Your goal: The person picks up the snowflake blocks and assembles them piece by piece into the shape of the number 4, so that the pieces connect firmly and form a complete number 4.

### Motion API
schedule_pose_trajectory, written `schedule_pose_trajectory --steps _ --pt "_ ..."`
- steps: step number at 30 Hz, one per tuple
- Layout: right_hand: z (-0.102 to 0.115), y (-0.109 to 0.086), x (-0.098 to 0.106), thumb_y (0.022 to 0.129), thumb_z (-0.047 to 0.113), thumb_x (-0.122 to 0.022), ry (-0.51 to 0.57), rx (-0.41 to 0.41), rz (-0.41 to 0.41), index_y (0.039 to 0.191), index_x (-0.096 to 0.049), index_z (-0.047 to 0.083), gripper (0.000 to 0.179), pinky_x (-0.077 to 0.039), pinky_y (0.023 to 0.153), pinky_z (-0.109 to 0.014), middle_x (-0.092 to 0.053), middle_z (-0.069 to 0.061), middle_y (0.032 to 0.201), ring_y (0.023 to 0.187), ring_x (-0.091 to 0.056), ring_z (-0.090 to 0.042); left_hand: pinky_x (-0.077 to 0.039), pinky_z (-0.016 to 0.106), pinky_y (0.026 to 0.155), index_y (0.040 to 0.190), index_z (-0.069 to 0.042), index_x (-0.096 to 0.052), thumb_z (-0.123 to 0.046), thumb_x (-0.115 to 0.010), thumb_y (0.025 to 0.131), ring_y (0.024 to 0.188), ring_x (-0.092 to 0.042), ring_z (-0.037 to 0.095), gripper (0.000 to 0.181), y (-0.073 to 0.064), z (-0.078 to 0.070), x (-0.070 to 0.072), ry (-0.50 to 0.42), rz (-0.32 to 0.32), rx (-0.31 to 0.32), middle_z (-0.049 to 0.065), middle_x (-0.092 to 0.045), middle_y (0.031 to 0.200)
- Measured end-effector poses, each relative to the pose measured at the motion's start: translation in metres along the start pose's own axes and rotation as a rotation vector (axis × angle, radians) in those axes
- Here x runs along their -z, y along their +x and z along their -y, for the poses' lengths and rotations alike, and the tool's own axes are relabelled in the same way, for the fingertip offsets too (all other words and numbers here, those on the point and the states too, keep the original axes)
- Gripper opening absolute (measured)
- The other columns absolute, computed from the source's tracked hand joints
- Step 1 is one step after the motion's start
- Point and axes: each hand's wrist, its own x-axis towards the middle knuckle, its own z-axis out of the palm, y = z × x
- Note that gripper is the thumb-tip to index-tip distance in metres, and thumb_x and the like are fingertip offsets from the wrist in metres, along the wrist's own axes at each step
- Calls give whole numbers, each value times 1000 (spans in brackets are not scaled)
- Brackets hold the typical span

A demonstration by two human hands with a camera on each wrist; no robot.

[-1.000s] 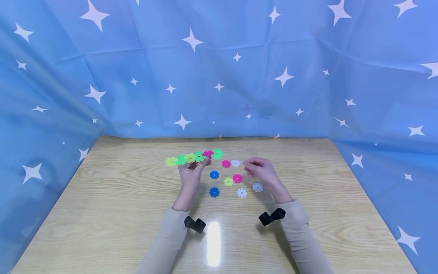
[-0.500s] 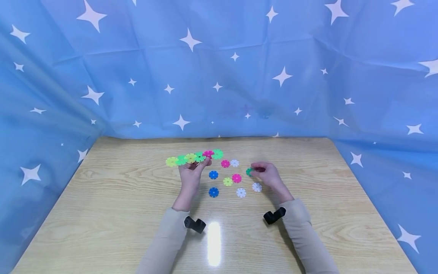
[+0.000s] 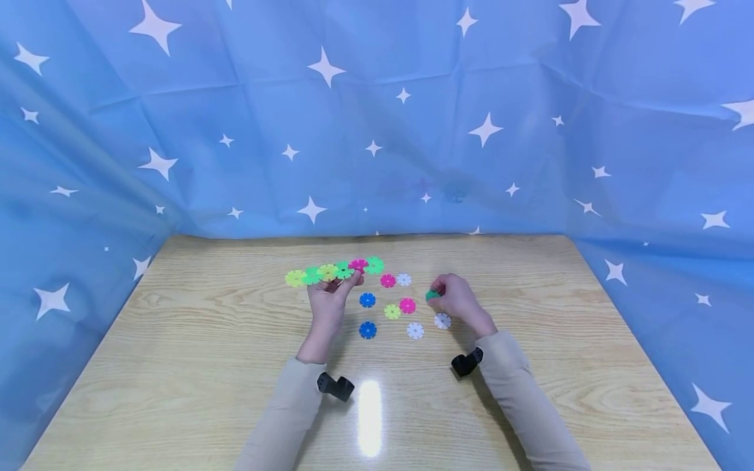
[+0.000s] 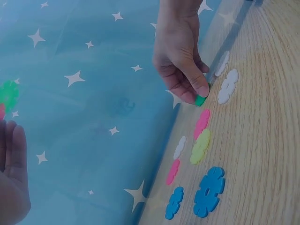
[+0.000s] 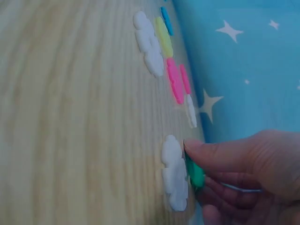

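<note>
My left hand [image 3: 327,304] holds up a row of interlocked snowflake discs [image 3: 296,278] in yellow, green and pink, thumb on the pink one near its right end. In the left wrist view only part of this hand shows at the left edge, with a bit of green and pink disc. Over the table's right side, my right hand [image 3: 458,297] pinches a green snowflake disc [image 5: 194,172] between thumb and fingers, partly covered by them. A white disc [image 5: 174,173] lies close beside it on the table.
Loose discs lie between the hands: two blue [image 3: 368,330], two pink [image 3: 408,305], one yellow-green [image 3: 392,312] and several white [image 3: 415,330]. They rest on a wooden table [image 3: 194,366]. A blue star-patterned cloth [image 3: 377,118] hangs behind it and at both sides.
My right hand has moved slightly right and down to the green disc, which was uncovered beneath it half a second ago and is now tilted in its pinch. The left hand keeps still.
</note>
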Motion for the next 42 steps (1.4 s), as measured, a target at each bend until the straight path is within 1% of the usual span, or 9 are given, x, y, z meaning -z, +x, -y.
schedule_pose_trajectory --steps 6,10,15,19,24,31,34,38,42 --pt "0 -3 1 80 -2 -69 39 26 -64 87 -60 -1 11 -47 64 -29 -58 -8 80 73 -53 -20 -51 29 87 85 -1 -70 -3 -72 80 68 -68 11 6 0 1 1 11 0 8 -2 -70 69" --pt "7 -8 2 82 -3 -67 163 37 -139 94 -64 -4 12 -47 61 -23 -62 -10 79 71 -55 -18 -52 29 85 83 -10 -71 0 -71 81 67 -68 11 10 0 1 1 -8 3 1 -3 -70 70" --pt "26 -19 8 83 5 -71 387 68 -210 103 -65 -5 23 -50 58 -22 -66 -10 81 70 -59 -19 -54 28 83 80 -19 -70 3 -69 82 66 -68 10 21 0 2 1 -20 21 -5 -5 -70 71" --pt "48 -30 12 84 6 -70 560 135 -236 103 -66 -5 23 -54 61 -23 -67 -9 83 70 -62 -16 -54 28 81 80 -19 -71 1 -69 82 67 -68 10 20 0 2 1 -17 38 -12 -5 -70 71" --pt "74 -42 9 82 -7 -67 693 283 -322 98 -64 -13 17 -55 63 -21 -67 -20 83 67 -62 -7 -54 29 81 77 -11 -72 -2 -71 82 67 -68 10 11 -1 3 0 -30 57 4 -4 -70 71" --pt "102 -55 9 82 -7 -66 707 337 -376 93 -65 -11 12 -57 63 -27 -66 -27 82 66 -65 -20 -56 29 78 87 6 -69 3 -67 82 66 -68 10 5 -3 5 0 11 96 4 -6 -70 70" --pt "110 -59 12 83 -9 -65 708 358 -379 93 -64 -13 12 -57 63 -31 -64 -31 84 66 -65 -16 -56 29 78 89 11 -66 4 -67 82 66 -68 10 10 -3 5 1 27 108 -19 -6 -70 72" --pt "114 -61 12 83 -9 -64 701 362 -378 94 -63 -15 12 -57 64 -34 -64 -32 85 66 -62 -3 -55 28 78 86 3 -69 1 -69 82 66 -68 10 4 -3 5 2 42 123 -29 -5 -70 72" --pt "114 -61 12 83 -10 -64 698 360 -378 93 -63 -15 12 -58 65 -33 -64 -31 84 66 -62 -2 -56 28 77 82 -13 -72 -1 -69 82 67 -68 10 12 -4 5 3 51 136 -30 -4 -70 72"
